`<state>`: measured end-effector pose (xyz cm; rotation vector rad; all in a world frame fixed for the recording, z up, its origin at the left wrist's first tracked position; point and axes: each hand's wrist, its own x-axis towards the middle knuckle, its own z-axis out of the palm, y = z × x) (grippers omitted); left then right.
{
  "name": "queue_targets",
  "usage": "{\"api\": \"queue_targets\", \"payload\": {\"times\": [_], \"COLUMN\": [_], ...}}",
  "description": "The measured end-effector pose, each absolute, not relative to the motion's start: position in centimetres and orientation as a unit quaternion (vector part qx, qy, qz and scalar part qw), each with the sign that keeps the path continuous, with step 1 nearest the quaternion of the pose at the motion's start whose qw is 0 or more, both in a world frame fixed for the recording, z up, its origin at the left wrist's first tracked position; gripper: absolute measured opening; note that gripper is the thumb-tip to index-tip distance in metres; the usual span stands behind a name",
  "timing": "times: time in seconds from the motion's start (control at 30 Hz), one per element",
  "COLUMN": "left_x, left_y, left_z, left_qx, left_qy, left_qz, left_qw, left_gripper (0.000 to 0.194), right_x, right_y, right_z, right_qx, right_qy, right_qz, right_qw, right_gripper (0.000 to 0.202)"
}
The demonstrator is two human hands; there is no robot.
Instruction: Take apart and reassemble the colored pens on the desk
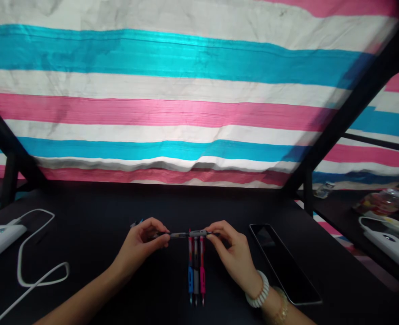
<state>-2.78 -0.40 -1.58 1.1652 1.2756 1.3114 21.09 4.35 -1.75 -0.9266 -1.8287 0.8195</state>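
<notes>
A pen with a grey grip [197, 233] lies crosswise between my two hands, over or against the upper ends of three pens. My left hand [141, 241] pinches its left end between thumb and fingers. At its other end, the fingertips of my right hand [231, 250] are closed on it. Side by side below it, pointing toward me, are a blue pen [190, 277], a grey pen [196, 280] and a pink pen [202, 280]. Whether the crosswise pen touches them I cannot tell. Behind my left hand a small bluish object [136, 223] is mostly hidden.
On the black table [94, 207], a dark-screened phone [283, 264] lies right of my right hand. A white device [3, 239] with a white cable [20, 266] is at left. Black frame bars [341, 113] slant before a striped cloth [172, 113]. Another white device [388, 243] is far right.
</notes>
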Motion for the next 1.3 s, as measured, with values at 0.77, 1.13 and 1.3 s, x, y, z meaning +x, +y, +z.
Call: {"api": "queue_targets", "payload": {"times": [0.77, 1.13, 1.3], "left_x": [-2.5, -2.4, -2.4], "left_y": [-0.7, -0.6, -0.7], "left_z": [-1.5, -1.4, -1.4], "left_qx": [0.49, 0.473, 0.475], "left_qy": [0.523, 0.521, 0.525], "left_qz": [0.518, 0.526, 0.528], "left_qw": [0.466, 0.477, 0.469], "left_gripper": [0.019, 0.021, 0.021], "right_x": [20.9, 21.0, 20.9], "right_y": [3.8, 3.9, 3.7], "right_z": [-2.2, -1.9, -2.2], "right_qx": [-0.344, -0.346, -0.342], "right_qy": [-0.831, -0.855, -0.839], "right_qz": [0.263, 0.229, 0.258], "right_qw": [0.348, 0.311, 0.336], "right_gripper": [0.024, 0.022, 0.017]}}
